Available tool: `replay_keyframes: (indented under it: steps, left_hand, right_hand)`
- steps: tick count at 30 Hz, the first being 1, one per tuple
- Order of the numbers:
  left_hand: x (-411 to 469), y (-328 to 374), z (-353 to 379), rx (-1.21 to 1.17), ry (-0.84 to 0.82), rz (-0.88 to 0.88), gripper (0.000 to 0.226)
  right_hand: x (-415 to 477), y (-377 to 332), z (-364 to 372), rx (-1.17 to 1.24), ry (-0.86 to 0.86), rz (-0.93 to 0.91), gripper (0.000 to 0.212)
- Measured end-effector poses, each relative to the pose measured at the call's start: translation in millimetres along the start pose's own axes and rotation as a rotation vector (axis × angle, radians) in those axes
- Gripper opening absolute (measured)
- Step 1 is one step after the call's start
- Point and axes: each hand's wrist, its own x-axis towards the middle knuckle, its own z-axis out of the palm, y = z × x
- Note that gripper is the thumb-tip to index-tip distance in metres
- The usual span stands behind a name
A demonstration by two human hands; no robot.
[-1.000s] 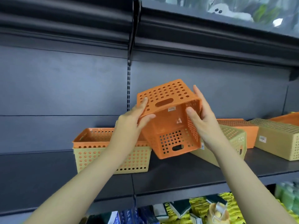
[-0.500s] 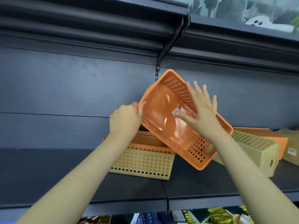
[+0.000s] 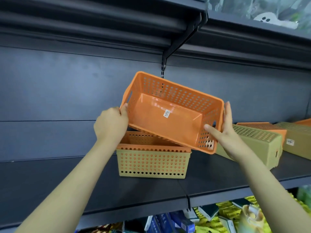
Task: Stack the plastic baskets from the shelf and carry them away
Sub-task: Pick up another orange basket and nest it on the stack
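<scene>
I hold an orange perforated basket (image 3: 170, 113) tilted with its open side toward me, a white sticker on its inner floor. My left hand (image 3: 111, 121) grips its left rim. My right hand (image 3: 223, 128) clasps its right end, thumb inside. It hovers just above a stack on the dark shelf (image 3: 50, 179): an orange basket (image 3: 144, 145) nested in a yellow-green basket (image 3: 151, 163). The held basket's lower edge is close to the stack's rim; I cannot tell if they touch.
To the right lie an upside-down yellow-green basket (image 3: 255, 145), an orange one (image 3: 269, 126) behind it, and another yellow-green basket (image 3: 297, 138). An upper shelf (image 3: 117, 31) with a bracket overhangs. Packaged goods (image 3: 210, 217) fill the shelf below.
The orange basket has been turned from bottom-toward-me to open-side-toward-me and brought over the stack. My right hand shifted from inside the basket to its right end.
</scene>
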Motion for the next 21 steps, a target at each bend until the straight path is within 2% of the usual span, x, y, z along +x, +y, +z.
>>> replay_keyframes:
  steps: [2,5,8,12,15,19,21]
  left_hand:
    - [4,-12,-1,-0.043,-0.039,-0.049,0.064]
    - [2,-25,-5,-0.148,-0.128,-0.073,0.067]
    - [2,-42,-8,-0.204,-0.173,-0.048,0.068]
    - [5,-63,-12,-0.187,-0.194,0.039,0.071]
    - [1,-66,-16,-0.232,-0.233,0.052,0.058]
    - [-4,-67,-14,-0.196,-0.228,0.023,0.051]
    - [-5,-66,-9,-0.173,-0.209,0.01,0.055]
  right_hand:
    - [0,2,9,0.097,-0.024,0.031,0.104]
    - [3,0,28,0.263,-0.018,0.076,0.078]
    - [8,-2,42,0.384,0.007,0.122,0.065]
    - [16,-7,61,0.461,0.088,0.214,0.049]
    - [21,-9,70,0.415,0.151,0.244,0.04]
    - [18,-10,70,0.438,0.058,0.198,0.043]
    - [17,-8,65,0.419,-0.034,0.12,0.066]
